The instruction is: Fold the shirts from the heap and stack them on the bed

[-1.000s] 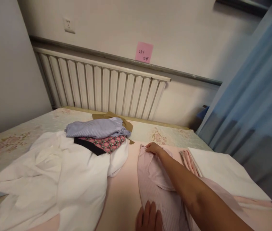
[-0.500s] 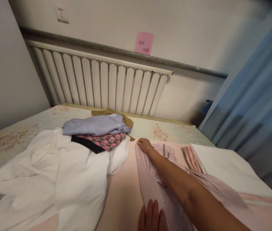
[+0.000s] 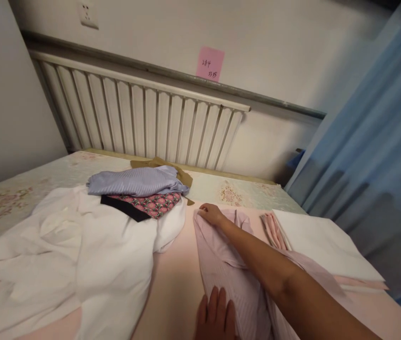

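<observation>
A pale mauve striped shirt (image 3: pixel 217 264) lies partly folded on a pink cloth, spreading out under my right forearm. At its far left corner my right hand (image 3: pixel 211 215) has its fingers closed on the fabric edge. My left hand (image 3: pixel 216 314) rests flat on the near part of the shirt, fingers stretched out; its lower part is cut off by the frame's bottom edge. Some of the shirt is hidden behind my right arm.
Left lie a white garment (image 3: pixel 115 264), a blue striped garment (image 3: pixel 134 182), a red patterned cloth (image 3: pixel 159 204) and a brown cloth (image 3: pixel 184 177). Folded white fabric (image 3: pixel 320 241) sits right. Behind are a radiator (image 3: pixel 150 118) and blue curtain (image 3: pixel 356 156).
The view has shifted slightly, moving everything a little left in the picture. Around my right hand the shirt's far fabric lies somewhat differently. Both hands keep nearly the same places on it.
</observation>
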Action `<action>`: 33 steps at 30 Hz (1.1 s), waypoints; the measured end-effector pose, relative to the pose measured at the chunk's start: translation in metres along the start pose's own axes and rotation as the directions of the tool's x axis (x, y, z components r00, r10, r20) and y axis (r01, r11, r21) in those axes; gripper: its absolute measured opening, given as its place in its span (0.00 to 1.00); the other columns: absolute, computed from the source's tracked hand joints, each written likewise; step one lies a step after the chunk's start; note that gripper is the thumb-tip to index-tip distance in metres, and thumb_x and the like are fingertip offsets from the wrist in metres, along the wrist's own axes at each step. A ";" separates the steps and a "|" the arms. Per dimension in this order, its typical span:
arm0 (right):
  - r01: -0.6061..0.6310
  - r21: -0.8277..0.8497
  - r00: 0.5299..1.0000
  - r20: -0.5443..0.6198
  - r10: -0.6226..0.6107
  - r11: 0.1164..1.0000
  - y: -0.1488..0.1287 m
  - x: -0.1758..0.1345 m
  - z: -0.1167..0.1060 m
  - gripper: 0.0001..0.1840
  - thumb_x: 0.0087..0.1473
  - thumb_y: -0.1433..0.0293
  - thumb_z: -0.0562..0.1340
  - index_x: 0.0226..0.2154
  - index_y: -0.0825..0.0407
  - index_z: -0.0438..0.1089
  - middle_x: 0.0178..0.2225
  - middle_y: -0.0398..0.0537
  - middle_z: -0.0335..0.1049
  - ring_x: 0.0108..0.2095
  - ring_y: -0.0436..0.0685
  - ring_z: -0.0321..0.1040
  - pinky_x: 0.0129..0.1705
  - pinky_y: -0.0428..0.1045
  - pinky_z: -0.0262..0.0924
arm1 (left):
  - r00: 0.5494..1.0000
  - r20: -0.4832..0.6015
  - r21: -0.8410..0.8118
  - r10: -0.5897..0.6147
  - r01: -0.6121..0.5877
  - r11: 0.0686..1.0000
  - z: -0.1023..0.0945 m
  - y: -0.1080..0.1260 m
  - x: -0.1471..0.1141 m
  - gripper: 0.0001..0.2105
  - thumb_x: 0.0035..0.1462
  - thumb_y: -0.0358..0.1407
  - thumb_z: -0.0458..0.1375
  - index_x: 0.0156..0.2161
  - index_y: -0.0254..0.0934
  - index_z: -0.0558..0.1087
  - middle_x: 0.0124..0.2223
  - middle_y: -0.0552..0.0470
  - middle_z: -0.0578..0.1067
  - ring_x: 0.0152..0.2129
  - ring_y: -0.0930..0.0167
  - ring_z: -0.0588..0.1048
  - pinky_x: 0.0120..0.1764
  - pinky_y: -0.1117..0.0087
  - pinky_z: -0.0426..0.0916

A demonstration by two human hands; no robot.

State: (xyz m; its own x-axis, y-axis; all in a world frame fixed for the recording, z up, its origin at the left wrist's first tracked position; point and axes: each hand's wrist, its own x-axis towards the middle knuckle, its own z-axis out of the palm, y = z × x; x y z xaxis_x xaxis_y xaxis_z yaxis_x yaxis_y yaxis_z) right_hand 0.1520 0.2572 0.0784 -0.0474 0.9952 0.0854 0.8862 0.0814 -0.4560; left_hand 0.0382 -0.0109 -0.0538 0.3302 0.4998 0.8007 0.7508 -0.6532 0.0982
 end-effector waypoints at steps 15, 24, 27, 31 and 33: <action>0.045 -0.194 0.979 -0.189 -0.082 0.980 0.004 -0.024 0.016 0.14 0.58 0.76 0.52 0.43 0.53 0.69 0.41 0.53 0.70 0.43 0.55 0.64 0.47 0.48 0.54 | 0.994 -0.100 -0.042 -0.044 0.040 0.998 0.004 0.000 0.001 0.15 0.58 0.45 0.48 0.42 0.42 0.73 0.45 0.47 0.78 0.48 0.62 0.72 0.57 0.56 0.53; 0.347 -0.272 0.900 -0.175 -0.400 0.898 -0.032 -0.081 0.028 0.23 0.59 0.69 0.53 0.56 0.57 0.59 0.61 0.60 0.54 0.61 0.61 0.48 0.61 0.58 0.45 | 0.997 0.081 0.049 0.000 -0.004 0.999 -0.005 -0.002 0.001 0.18 0.53 0.51 0.55 0.44 0.44 0.73 0.48 0.48 0.77 0.48 0.59 0.72 0.50 0.56 0.62; 0.337 -0.273 0.918 -0.115 -0.379 0.901 -0.026 -0.088 0.046 0.28 0.58 0.62 0.57 0.57 0.58 0.58 0.62 0.63 0.51 0.63 0.65 0.45 0.61 0.62 0.43 | 0.969 0.246 0.059 -0.012 -0.002 0.998 -0.014 0.001 0.003 0.21 0.52 0.50 0.57 0.49 0.44 0.72 0.52 0.47 0.74 0.51 0.58 0.70 0.50 0.54 0.63; 0.258 -0.266 0.949 -0.112 -0.296 0.929 -0.020 -0.077 0.051 0.29 0.58 0.58 0.57 0.58 0.57 0.58 0.63 0.63 0.50 0.64 0.65 0.44 0.62 0.62 0.39 | 0.937 0.347 0.040 -0.025 0.011 0.999 -0.023 -0.001 0.007 0.23 0.53 0.50 0.56 0.52 0.43 0.71 0.55 0.46 0.71 0.53 0.56 0.68 0.51 0.53 0.63; 0.269 -0.230 0.949 -0.101 -0.298 0.935 -0.022 -0.073 0.045 0.28 0.58 0.58 0.58 0.57 0.56 0.60 0.63 0.61 0.51 0.64 0.64 0.45 0.63 0.62 0.39 | 0.927 0.374 -0.001 0.031 -0.033 0.999 -0.026 -0.006 0.010 0.23 0.54 0.49 0.55 0.54 0.43 0.70 0.57 0.45 0.70 0.53 0.56 0.68 0.50 0.54 0.65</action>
State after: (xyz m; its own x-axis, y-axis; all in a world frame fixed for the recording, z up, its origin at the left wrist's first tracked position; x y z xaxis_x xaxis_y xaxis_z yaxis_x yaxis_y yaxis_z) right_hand 0.1154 0.1850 0.0427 -0.2622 0.9152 0.3062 0.9221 0.3311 -0.2002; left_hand 0.0218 -0.0170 -0.0314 0.5431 0.6558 0.5244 0.7389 -0.6699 0.0725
